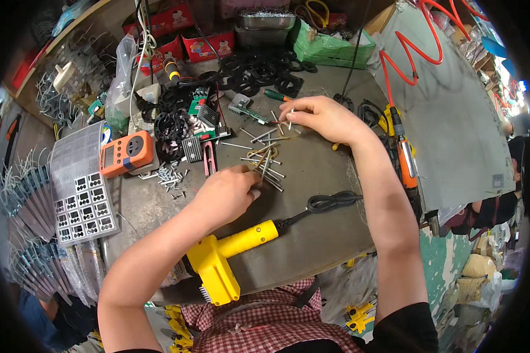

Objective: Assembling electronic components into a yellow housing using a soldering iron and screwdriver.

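My right hand is at the far side of the loose pile, its thumb and fingers pinched on a long silver screw. Nearer to me, my left hand has its fingers curled at the left edge of the pile of long screws; whatever it may hold is hidden. A few brass-coloured pieces lie among these screws. In front of my left hand rests a yellow electric clipper with a toothed metal head. Its black cable lies coiled to the right.
An orange meter and short screws lie left, near circuit boards and a pink-handled tool. Black rings and a green crate are behind. An orange power screwdriver hangs right on a red coiled hose.
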Tool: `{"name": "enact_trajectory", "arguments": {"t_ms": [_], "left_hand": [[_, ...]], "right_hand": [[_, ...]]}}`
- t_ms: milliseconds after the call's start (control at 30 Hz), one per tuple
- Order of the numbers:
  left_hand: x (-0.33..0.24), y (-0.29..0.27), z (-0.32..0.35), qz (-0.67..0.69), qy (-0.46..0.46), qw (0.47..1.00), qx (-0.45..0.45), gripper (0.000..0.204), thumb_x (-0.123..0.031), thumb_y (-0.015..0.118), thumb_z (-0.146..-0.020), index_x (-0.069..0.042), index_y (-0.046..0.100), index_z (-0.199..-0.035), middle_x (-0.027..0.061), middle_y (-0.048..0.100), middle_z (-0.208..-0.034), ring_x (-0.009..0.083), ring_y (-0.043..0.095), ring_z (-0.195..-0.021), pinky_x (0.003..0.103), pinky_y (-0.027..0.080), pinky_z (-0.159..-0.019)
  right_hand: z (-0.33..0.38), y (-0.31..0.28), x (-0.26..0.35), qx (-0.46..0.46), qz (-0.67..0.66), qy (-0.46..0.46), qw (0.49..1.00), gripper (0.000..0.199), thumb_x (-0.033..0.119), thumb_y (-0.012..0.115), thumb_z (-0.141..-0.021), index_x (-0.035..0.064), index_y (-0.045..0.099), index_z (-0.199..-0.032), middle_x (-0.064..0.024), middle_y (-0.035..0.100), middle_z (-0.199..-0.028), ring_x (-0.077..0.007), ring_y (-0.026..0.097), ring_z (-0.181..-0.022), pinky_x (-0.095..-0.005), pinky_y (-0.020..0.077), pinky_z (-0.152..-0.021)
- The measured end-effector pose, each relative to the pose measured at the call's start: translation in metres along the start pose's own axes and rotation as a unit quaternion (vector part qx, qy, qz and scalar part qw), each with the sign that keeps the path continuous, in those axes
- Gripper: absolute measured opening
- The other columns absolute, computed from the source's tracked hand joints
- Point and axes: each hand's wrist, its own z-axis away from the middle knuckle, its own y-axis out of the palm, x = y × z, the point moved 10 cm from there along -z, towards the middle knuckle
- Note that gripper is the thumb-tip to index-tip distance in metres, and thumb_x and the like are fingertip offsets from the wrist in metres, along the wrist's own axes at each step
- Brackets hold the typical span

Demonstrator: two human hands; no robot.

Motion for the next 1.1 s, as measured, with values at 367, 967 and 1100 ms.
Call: {"name": "enact_trajectory", "arguments": {"t_ms": [367, 967, 1100], "left_hand": [[-0.050, 0.014, -0.015, 0.048, 0.163, 0.985, -0.013, 0.022, -0.010, 0.065, -0.078, -0.005, 0.062, -0.100, 0.0153, 0.063, -0.100, 0.0341, 0.062, -0.091, 0.042, 0.050, -0.080], [-0.073, 0.017, -0.018, 0.021, 0.184, 0.982, -0.026, 0.021, -0.007, 0.063, -0.070, -0.002, 0.059, -0.090, 0.0162, 0.062, -0.092, 0.0351, 0.062, -0.086, 0.041, 0.051, -0.075], [-0.009, -0.007, 0.034, -0.054, 0.099, 0.993, -0.015, 0.023, -0.005, 0.065, -0.066, -0.006, 0.058, -0.088, 0.0123, 0.059, -0.088, 0.0335, 0.061, -0.084, 0.042, 0.049, -0.071]], "right_hand": [[0.118, 0.043, -0.027, 0.031, 0.057, 0.022, 0.998, 0.020, 0.021, 0.057, -0.091, 0.0020, 0.061, -0.097, -0.0154, 0.062, -0.076, -0.0242, 0.063, -0.070, -0.0373, 0.0476, -0.064], [0.201, 0.109, 0.060, -0.148, -0.057, -0.235, 0.959, 0.024, 0.014, 0.077, -0.070, 0.0076, 0.069, -0.091, -0.0035, 0.064, -0.086, -0.0217, 0.062, -0.080, -0.0314, 0.0512, -0.065], [0.194, 0.152, 0.060, -0.100, 0.029, -0.190, 0.976, 0.020, 0.015, 0.070, -0.074, 0.0088, 0.067, -0.093, -0.0021, 0.057, -0.079, -0.0202, 0.059, -0.077, -0.0312, 0.0504, -0.062]]}}
